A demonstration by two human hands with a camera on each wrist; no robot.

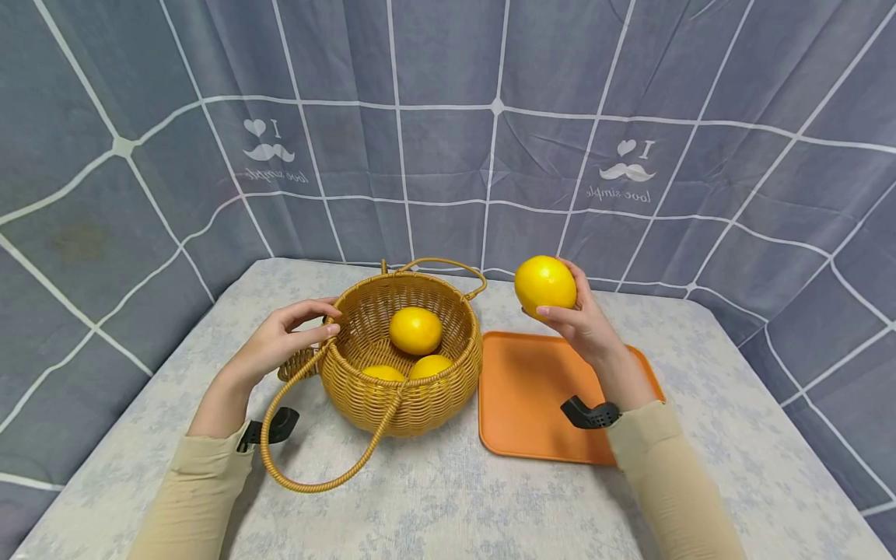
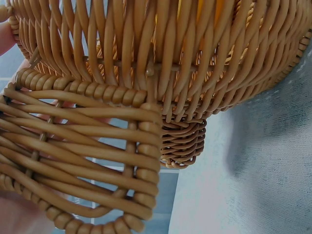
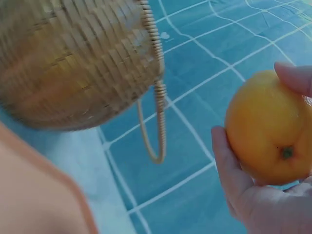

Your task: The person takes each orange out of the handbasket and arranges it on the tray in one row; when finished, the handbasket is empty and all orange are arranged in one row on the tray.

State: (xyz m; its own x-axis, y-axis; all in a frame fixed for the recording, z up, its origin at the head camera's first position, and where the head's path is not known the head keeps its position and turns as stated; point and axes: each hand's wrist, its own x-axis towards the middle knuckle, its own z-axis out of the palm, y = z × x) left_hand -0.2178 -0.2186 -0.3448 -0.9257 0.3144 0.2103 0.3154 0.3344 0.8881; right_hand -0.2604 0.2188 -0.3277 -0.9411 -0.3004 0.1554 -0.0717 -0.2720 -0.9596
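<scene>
My right hand [image 1: 579, 315] holds a yellow-orange orange [image 1: 545, 281] up above the tray, thumb on its near side. In the right wrist view, the orange [image 3: 270, 129] shows its small green stem end, with fingers around and beneath it. A tan wicker basket [image 1: 420, 404] stands left of the tray with three oranges inside, one of them a whole orange [image 1: 416, 330] toward the back. My left hand [image 1: 283, 338] grips the basket's left rim with thumb and fingertips. A woven wicker flap [image 2: 83, 156] hides much of that hand in the left wrist view.
An orange tray [image 1: 525, 397] lies on the pale patterned tabletop [image 1: 434, 505] beneath my right forearm. One looped basket handle [image 1: 315, 488] hangs toward the front left; another handle [image 1: 448, 262] leans back. A grey-blue grid curtain [image 1: 448, 148] encloses the table's back and sides.
</scene>
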